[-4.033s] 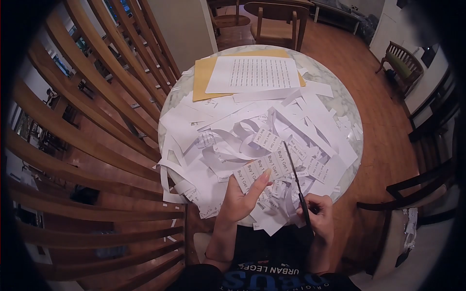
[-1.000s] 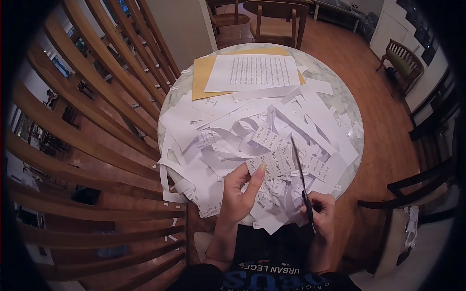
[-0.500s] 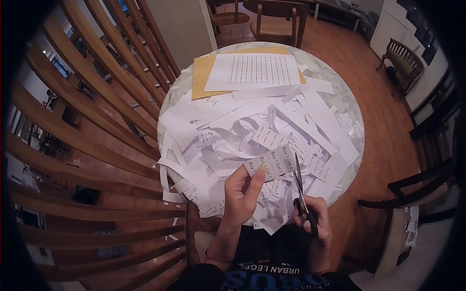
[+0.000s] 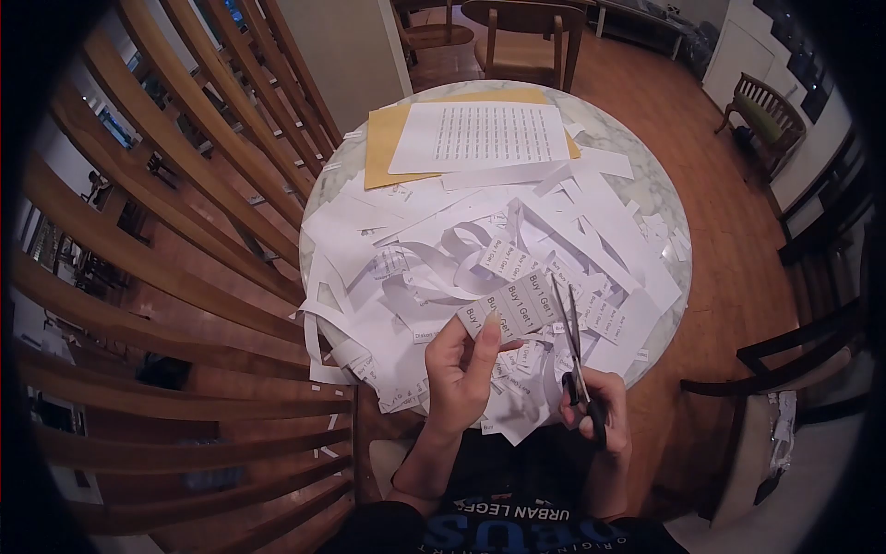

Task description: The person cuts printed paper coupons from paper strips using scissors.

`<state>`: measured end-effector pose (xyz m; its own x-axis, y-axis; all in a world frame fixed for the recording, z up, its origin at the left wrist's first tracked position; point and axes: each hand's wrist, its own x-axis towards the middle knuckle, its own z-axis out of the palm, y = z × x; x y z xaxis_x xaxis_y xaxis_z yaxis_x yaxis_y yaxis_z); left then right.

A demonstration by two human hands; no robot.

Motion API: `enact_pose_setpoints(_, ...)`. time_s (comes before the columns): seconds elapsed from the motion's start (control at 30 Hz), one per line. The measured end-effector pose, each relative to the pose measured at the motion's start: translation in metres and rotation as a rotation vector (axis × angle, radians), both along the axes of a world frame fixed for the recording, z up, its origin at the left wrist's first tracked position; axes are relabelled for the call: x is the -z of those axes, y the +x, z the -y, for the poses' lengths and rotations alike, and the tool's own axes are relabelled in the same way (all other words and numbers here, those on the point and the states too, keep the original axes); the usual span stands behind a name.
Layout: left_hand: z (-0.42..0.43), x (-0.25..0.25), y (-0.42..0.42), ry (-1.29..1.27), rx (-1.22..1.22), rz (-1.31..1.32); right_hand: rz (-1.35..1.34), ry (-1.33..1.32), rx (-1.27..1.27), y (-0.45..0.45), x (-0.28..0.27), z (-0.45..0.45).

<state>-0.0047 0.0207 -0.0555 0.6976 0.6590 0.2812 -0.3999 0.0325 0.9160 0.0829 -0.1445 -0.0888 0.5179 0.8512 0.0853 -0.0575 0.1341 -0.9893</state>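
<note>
My left hand (image 4: 461, 374) pinches a strip of paper printed "Buy 1 Get 1" (image 4: 524, 303) between thumb and fingers. The strip is tilted up towards the right, and its far end lies beside the scissor blades. In my right hand (image 4: 600, 411) is a pair of scissors (image 4: 574, 342) with black handles, its blades slightly apart and pointing away from me. Under both hands spreads a heap of cut paper scraps (image 4: 415, 258), with curled blank strips and small printed slips among them.
A round marble table (image 4: 646, 152) carries the papers. At its far side a printed sheet (image 4: 498, 134) lies on a brown envelope (image 4: 380, 152). Wooden slats (image 4: 185, 268) stand close on the left. A wooden chair (image 4: 521, 46) is behind the table.
The strip has shifted slightly left, away from the scissors. The blades have opened a little and no longer overlap the strip's end.
</note>
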Motion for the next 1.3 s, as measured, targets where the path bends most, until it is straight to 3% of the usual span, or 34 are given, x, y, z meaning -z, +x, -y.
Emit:
enact_pose_setpoints(0.27,0.0023,0.0048,-0.0016,0.038,0.024,-0.014,0.031,0.011,-0.083,0.0017,-0.0019,-0.0002)
enact_pose_setpoints(1.3,0.0051,0.0026,0.0013,0.063,0.043,-0.021,-0.041,0.02,-0.01,0.0012,0.0036,-0.0003)
